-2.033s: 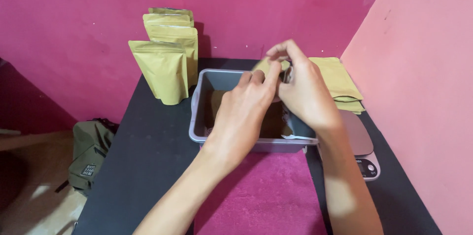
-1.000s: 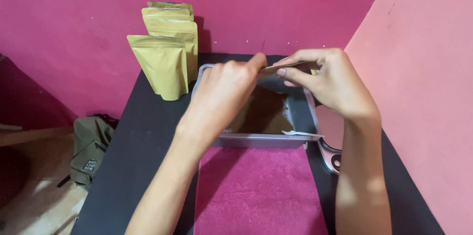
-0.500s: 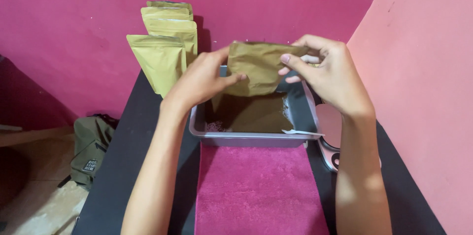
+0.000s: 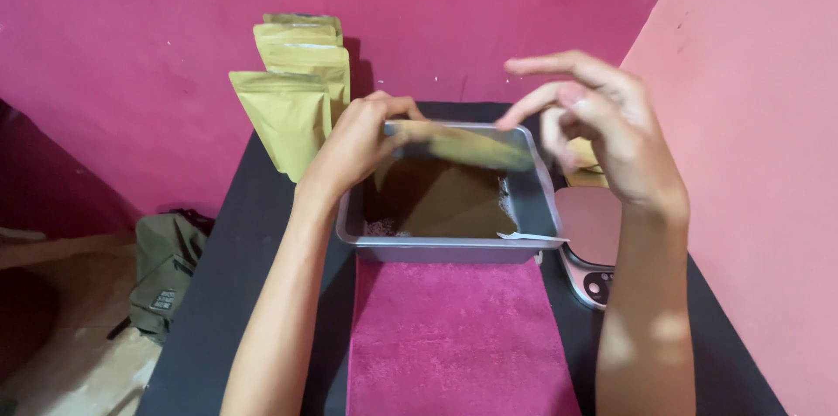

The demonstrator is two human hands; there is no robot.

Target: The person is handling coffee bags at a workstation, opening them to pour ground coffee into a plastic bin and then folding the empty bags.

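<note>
My left hand (image 4: 362,141) has its fingers (image 4: 394,108) curled and pinching one end of a flat tan paper pouch (image 4: 463,145), which lies almost level in the air over the far half of a grey rectangular plastic tub (image 4: 436,250); the pouch is motion-blurred, so I cannot tell which face is up. My right hand (image 4: 611,132) is off the pouch, its fingers (image 4: 546,65) spread and loose, hovering just beyond the pouch's right end, above the tub's right rim.

The tub holds a bed of dark brown powder (image 4: 445,202), with a white scoop handle (image 4: 532,236) resting on its near right corner. A magenta cloth mat (image 4: 454,337) lies just in front of the tub on the black desk (image 4: 253,276). To the right, touching the tub's corner, sits a silver kitchen scale (image 4: 589,246); beyond it I see a few flat tan pouches (image 4: 587,167). At the far left of the desk a row of upright tan pouches (image 4: 292,97) stands against the pink wall. An olive bag (image 4: 166,272) lies on the floor.
</note>
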